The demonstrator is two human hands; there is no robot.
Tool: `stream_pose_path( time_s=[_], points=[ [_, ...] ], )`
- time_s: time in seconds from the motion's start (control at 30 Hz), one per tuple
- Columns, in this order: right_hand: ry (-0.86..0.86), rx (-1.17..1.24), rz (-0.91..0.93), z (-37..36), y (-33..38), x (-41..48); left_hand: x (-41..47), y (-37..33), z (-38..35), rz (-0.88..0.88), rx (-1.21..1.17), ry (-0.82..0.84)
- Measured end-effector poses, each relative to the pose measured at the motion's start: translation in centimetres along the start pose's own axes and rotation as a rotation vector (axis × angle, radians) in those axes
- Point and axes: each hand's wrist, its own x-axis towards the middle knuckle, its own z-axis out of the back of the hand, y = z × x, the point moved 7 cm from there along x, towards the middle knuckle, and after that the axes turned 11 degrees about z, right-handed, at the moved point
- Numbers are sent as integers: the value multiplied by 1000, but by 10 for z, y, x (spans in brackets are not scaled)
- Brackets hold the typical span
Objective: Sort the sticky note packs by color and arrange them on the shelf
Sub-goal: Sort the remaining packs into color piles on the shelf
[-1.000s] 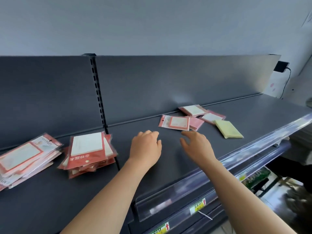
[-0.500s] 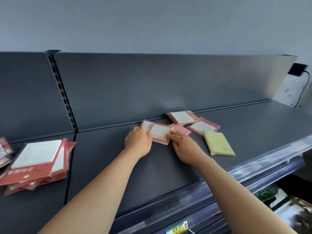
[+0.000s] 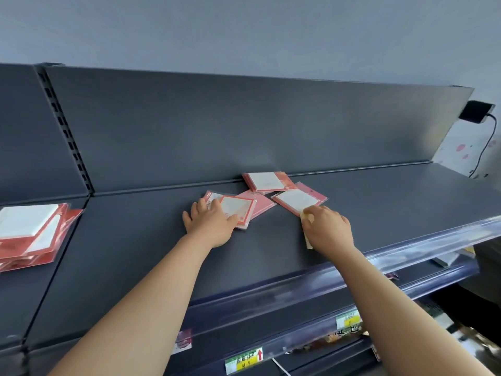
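Left hand (image 3: pixel 210 225) flat on red-framed pack (image 3: pixel 235 210), fingers spread. Right hand (image 3: pixel 328 229) pinching yellow pack (image 3: pixel 307 232), lying under palm; remaining red packs (image 3: pixel 298 200) just behind, right hand nearer.

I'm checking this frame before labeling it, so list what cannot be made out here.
- Yellow pad, head view: almost wholly covered by the right hand; grip unclear.
- Pack under the left hand: printing too blurred to read.
- Red stack: cut off by the left edge; count unknown.
- Price tags: text too blurred to read.
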Motion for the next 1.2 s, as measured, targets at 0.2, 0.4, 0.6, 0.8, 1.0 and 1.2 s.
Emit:
stream_pose_path(
  time_s=[0.2,0.4,0.6,0.8,1.0,1.2],
  points=[
    [69,59,99,-3,-7,19,-6,-6,-4,5,-69,-25],
    [155,92,214,-19,4,29,-3,-5,-9,3,-57,-53],
    [89,113,380,-12,15,2,-5,-4,-8,22,-77,-54],
    [-39,383,321,3,25,-7,-5,1,-4,68,-149,-137],
    [74,58,257,-16,27,-3,-8,4,0,59,-183,-177],
    [57,189,320,-7,35,-13,-17,13,12,119,-500,-141]
  ],
)
